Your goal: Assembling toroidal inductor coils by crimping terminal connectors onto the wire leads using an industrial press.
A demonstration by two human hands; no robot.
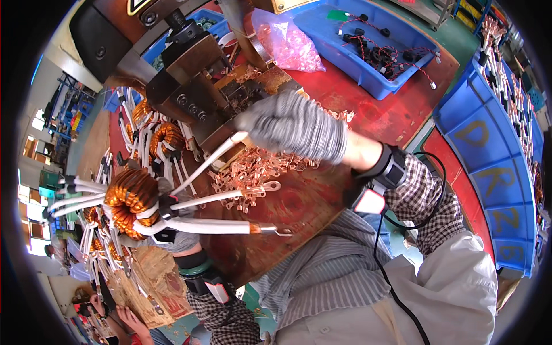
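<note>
My left hand (183, 241), in a grey glove, grips a ring-shaped coil (127, 198) wound with copper wire, which hides most of the fingers. White-sleeved leads stick out of the coil on both sides. Two leads pointing right end in copper ring lugs (269, 188) and a bare metal hook-like tip (282, 231). A third white lead (213, 161) slants up to the dark metal press (192, 86). My right hand (299, 126), in a striped grey glove, is closed around that lead's far end at the press's jaws; the fingertips and the lead's tip are hidden.
Loose copper lugs (247, 167) lie heaped below the press. More coils (167, 140) with white leads sit at left. A clear bag of lugs (287, 46) and a blue tray (368, 83) of black parts stand behind. A blue bin (489, 149) holds leads at right. Another person's hand (132, 322) shows lower left.
</note>
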